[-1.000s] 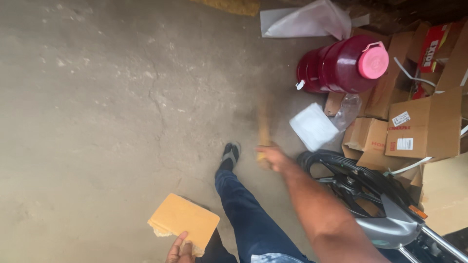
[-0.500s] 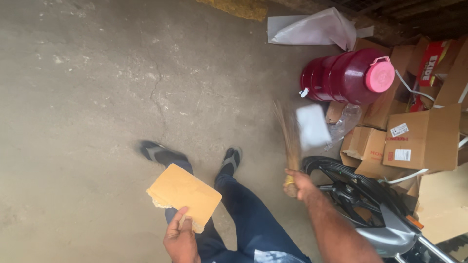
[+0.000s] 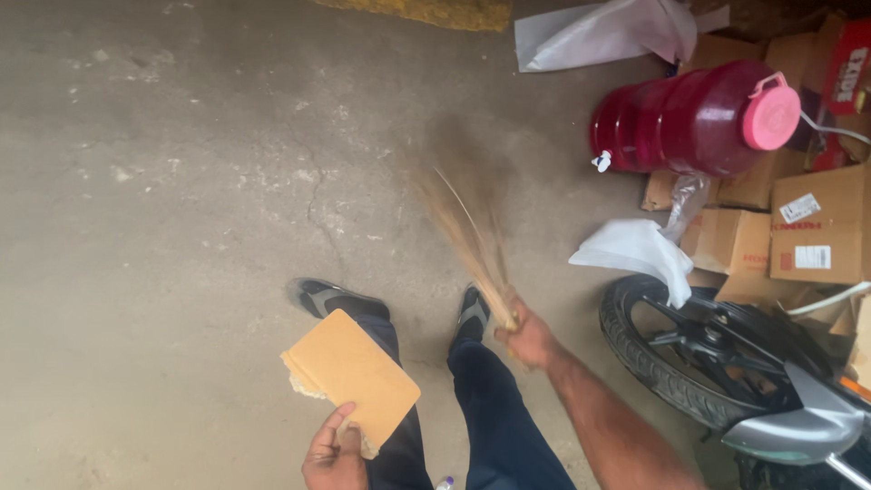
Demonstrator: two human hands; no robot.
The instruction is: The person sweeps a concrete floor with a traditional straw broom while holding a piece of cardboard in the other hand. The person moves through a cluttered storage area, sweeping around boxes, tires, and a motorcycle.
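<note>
Over rough, cracked concrete floor [image 3: 181, 181], the left hand [image 3: 334, 452] pinches a flat tan cardboard sheet [image 3: 352, 379], its one edge torn and ragged. Beside it the right hand [image 3: 529, 340] is clenched around a bundle broom [image 3: 472, 240], straw bristles blurred, fanned up over the floor. Farther right: a black motorcycle wheel [image 3: 680, 363] and a ribbed red jug [image 3: 694, 118].

Brown cartons [image 3: 798, 236] are stacked at the right edge, beside the wheel — two carry white rectangular labels [image 3: 799, 208], one above the other. A red box [image 3: 848, 68] with pale print stands in the top right corner.
</note>
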